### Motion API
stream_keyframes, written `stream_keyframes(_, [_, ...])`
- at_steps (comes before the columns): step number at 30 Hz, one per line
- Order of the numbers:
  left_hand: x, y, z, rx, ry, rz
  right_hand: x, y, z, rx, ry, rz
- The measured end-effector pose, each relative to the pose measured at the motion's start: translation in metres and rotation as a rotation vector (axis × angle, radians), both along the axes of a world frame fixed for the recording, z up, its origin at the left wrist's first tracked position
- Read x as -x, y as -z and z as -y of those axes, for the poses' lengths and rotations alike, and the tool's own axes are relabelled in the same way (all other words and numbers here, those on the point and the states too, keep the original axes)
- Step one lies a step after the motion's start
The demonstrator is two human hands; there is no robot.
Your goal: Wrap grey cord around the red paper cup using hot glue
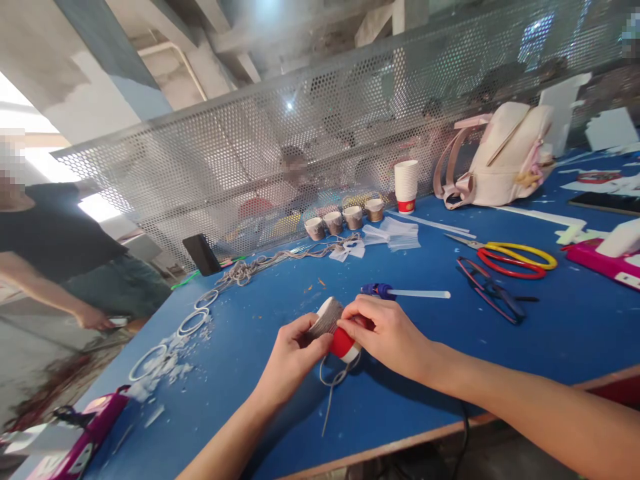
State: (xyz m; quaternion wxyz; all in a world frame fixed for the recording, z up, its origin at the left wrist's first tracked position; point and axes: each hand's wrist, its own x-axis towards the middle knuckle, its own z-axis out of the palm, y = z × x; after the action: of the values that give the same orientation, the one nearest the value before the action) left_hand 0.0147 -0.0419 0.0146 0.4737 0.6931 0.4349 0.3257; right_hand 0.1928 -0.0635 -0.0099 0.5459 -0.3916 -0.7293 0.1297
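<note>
The blue table (pixel 500 347) fills most of the frame, with a perforated metal screen (pixel 300 153) behind it. In the upper right lies a pink bag (pixel 505 160); below it, yellow and red scissors (pixel 515 257). At center, a glue gun (pixel 380 291) rests just behind the hands. The left hand (pixel 293 357) is closed around a paper cup (pixel 336 330), partly wrapped in grey cord (pixel 333 387). The right hand (pixel 387 333) pinches the cup's red side with its fingertips. For neat wrapping, I think the cord should be kept tight and each turn pressed close.
</note>
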Motion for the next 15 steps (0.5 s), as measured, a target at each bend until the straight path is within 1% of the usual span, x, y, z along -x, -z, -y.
stream_keyframes(5, [-0.002, -0.001, 0.001, -0.018, -0.038, 0.016, 0.0, 0.0, -0.001, 0.014, 0.012, 0.004])
stream_keyframes(9, [-0.003, -0.003, 0.0, -0.031, -0.079, 0.01, -0.002, -0.005, 0.001, -0.007, 0.028, 0.013])
stream_keyframes(12, [-0.003, -0.004, -0.003, -0.04, -0.122, 0.026, -0.007, -0.009, 0.012, -0.044, 0.035, 0.026])
stream_keyframes(15, [0.001, -0.002, -0.008, -0.049, -0.135, 0.043, -0.016, -0.007, 0.029, -0.079, -0.016, 0.101])
